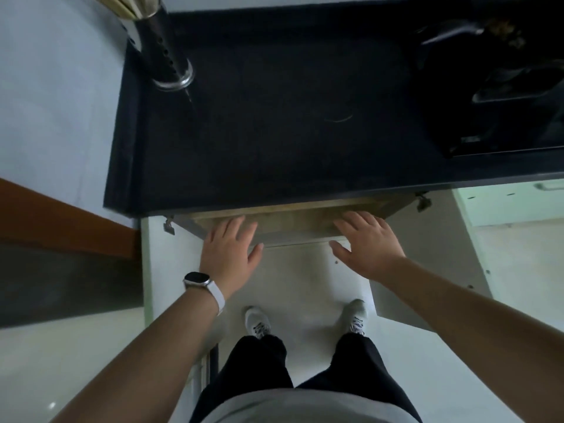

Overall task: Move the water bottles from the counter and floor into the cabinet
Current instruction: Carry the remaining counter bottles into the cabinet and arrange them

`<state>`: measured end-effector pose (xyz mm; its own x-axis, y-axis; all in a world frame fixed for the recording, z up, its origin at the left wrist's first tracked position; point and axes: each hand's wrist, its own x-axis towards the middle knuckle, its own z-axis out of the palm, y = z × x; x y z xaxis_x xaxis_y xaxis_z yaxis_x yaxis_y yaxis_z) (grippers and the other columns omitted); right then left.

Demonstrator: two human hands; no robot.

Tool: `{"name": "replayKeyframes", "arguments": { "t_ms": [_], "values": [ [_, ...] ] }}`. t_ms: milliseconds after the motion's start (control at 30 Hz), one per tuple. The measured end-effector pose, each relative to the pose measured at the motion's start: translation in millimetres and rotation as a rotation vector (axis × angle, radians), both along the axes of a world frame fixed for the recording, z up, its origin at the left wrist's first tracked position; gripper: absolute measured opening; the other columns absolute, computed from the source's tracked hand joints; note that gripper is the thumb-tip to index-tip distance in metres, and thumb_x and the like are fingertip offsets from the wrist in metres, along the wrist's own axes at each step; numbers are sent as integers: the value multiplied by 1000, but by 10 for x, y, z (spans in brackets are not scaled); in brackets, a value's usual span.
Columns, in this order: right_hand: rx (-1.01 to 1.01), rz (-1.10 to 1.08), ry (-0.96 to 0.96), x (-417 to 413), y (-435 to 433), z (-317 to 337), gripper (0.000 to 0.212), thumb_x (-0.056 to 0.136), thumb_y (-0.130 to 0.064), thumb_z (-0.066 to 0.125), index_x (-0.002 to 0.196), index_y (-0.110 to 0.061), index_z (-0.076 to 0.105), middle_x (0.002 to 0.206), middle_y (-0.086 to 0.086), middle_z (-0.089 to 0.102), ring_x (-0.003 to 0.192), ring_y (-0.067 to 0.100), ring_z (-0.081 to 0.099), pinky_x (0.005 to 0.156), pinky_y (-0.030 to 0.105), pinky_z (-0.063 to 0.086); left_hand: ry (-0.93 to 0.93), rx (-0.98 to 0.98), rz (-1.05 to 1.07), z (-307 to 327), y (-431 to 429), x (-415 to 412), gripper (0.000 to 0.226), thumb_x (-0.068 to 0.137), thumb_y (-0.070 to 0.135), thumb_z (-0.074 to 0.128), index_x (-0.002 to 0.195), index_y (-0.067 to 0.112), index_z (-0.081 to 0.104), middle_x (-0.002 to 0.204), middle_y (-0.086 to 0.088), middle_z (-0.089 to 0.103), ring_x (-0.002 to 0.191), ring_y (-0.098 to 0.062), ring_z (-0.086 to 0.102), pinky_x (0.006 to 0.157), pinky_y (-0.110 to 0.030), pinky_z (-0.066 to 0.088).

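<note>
Both arms reach forward. The left hand (230, 248) and right hand (367, 241) are flat, fingers straight, holding nothing, over the open cabinet (293, 221).

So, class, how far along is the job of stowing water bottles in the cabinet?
Done: the cabinet has its left door and right door open; no bottle shows on the counter or floor. In hand: nothing; left hand and right hand are open before it. Left: unclear, its inside is hidden.
</note>
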<state>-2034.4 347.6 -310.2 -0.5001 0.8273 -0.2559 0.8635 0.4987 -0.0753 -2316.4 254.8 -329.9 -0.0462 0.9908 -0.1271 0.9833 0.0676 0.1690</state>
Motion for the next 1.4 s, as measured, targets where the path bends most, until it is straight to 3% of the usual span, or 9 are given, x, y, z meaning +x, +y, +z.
{"name": "replayKeyframes", "arguments": {
  "t_ms": [167,367,500,733,833,1000,1233,1400],
  "values": [
    [-7,-108,-29,182,-143,120,56,95,-56,41,140,-24,46,144,-1,45,135,23,38,110,39,29,102,-53,92,128,-187,-271,45,95,38,62,132,12,64,134,-16,62,124,-38,57,99,-52,48],
    [-23,-231,-112,790,-101,34,57,94,-57,35,136,-20,46,141,4,46,131,28,42,105,45,39,234,-277,317,223,-641,-412,53,101,45,50,147,20,47,152,-10,47,141,-32,42,109,-48,40],
    [-2,-309,-194,1267,-8,-27,58,94,-57,35,137,-18,43,144,10,41,132,33,39,104,48,40,298,-359,449,202,-1002,-428,49,98,47,51,140,21,50,143,-10,49,129,-31,46,96,-45,47],
    [-48,-423,-274,1884,-12,-155,56,93,-53,40,136,-17,44,148,10,34,132,40,35,105,51,36,141,-455,704,82,-1384,-239,47,97,36,52,139,15,44,144,-15,41,119,-39,49,88,-49,47],
    [-112,-484,-264,2031,-66,-229,57,93,-51,42,138,-17,42,154,7,26,130,41,36,101,50,39,56,-470,795,5,-1466,-196,53,96,33,55,144,13,44,153,-15,34,126,-43,45,95,-53,48],
    [-179,-484,-162,2086,-155,-351,54,94,-45,47,140,-18,38,163,0,2,132,40,33,90,49,48,56,-465,811,-94,-1503,-163,53,95,31,55,144,14,46,155,-17,27,129,-44,39,100,-55,46],
    [-191,-497,-141,1844,-232,-308,50,92,-40,51,134,-16,42,159,6,5,126,42,35,87,47,48,101,-458,731,-136,-1463,25,44,95,31,55,135,11,53,153,-16,25,125,-42,38,94,-51,48],
    [-294,-451,-66,1560,-239,-226,55,93,-35,51,142,-14,37,156,9,14,131,42,32,101,48,41,74,-410,596,-170,-1400,255,43,97,32,57,134,9,59,152,-15,38,130,-43,38,101,-51,46]
  ]
}}
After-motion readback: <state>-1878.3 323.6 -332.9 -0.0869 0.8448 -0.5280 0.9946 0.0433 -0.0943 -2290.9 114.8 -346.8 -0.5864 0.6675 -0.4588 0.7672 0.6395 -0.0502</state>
